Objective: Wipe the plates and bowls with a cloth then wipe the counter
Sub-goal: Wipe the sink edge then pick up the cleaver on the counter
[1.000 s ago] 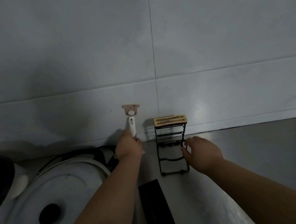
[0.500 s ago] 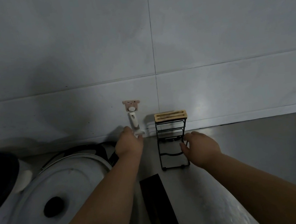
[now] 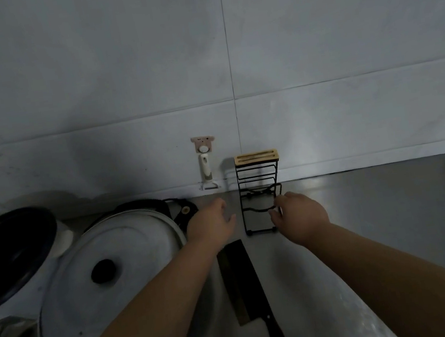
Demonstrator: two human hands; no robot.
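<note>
The counter (image 3: 386, 220), a dull steel top running along the tiled wall, is the only one of the task's things in view; no cloth, plate or bowl shows anywhere. My judgement is that the step in hand is clearing the surface before wiping. The right hand (image 3: 302, 215) reaches to the wire rack (image 3: 259, 191) standing near the wall, its thumb and forefinger curled narrowly about the rack's right-hand upright, a light pinch as far as the view shows. The left hand (image 3: 209, 224) hovers just left of the rack with fingers relaxed and spread, holding nothing. The next move seems to call for lifting the rack aside, steadying it with both hands, and then fetching a cloth (none is within sight). The cleaver (image 3: 240, 279) lying flat between the forearms needs care, since either arm could brush it. As for containers: the rack's wire bays are bare and the slots in its wooden top hold no blade; the dark pot (image 3: 11, 252) at far left is too shadowed inside to tell its contents; the white lid (image 3: 119, 255) with a black knob lies tilted over a black-rimmed pan, hiding whatever is beneath. A peeler (image 3: 206, 170) hangs from a small wall hook (image 3: 202, 142) above the left hand.
</note>
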